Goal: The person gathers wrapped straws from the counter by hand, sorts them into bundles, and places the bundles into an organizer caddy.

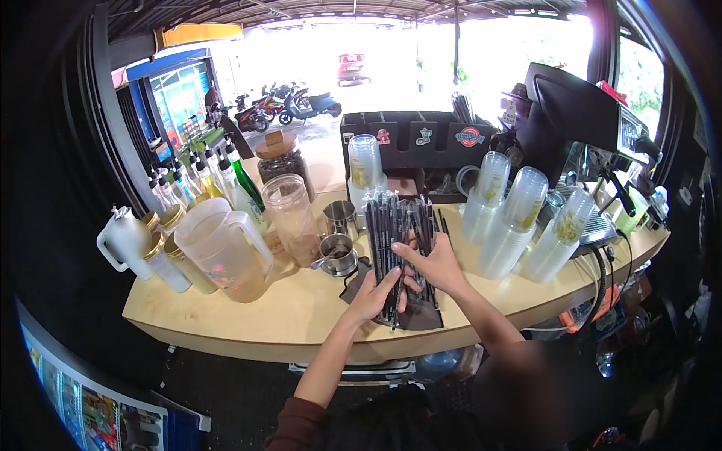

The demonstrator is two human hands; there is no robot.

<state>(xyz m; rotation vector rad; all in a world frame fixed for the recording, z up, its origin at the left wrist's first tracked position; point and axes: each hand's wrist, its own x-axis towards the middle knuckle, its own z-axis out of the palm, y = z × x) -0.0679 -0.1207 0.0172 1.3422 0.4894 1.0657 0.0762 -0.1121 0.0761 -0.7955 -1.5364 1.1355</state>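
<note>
A thick bundle of dark drinking straws [383,233], seemingly in clear wrappers, stands nearly upright above the counter's front. My left hand [377,295] wraps around its lower left side. From the right, my right hand [432,263] closes on the same bundle, its thumb lying across the straws. Below the hands a dark flat piece [417,317], whose kind I cannot make out, lies on the wooden counter [301,319]. Just left of the bundle are a metal cup [338,255] with a spoon in it and another metal cup [340,216].
Stacks of clear plastic cups [500,237] stand right, beside an espresso machine [594,225]. A black organizer [417,143] is behind. Leftward are a plastic pitcher [222,252], a clear jar [289,225], a jar of dark beans [284,165] and several syrup bottles [244,180].
</note>
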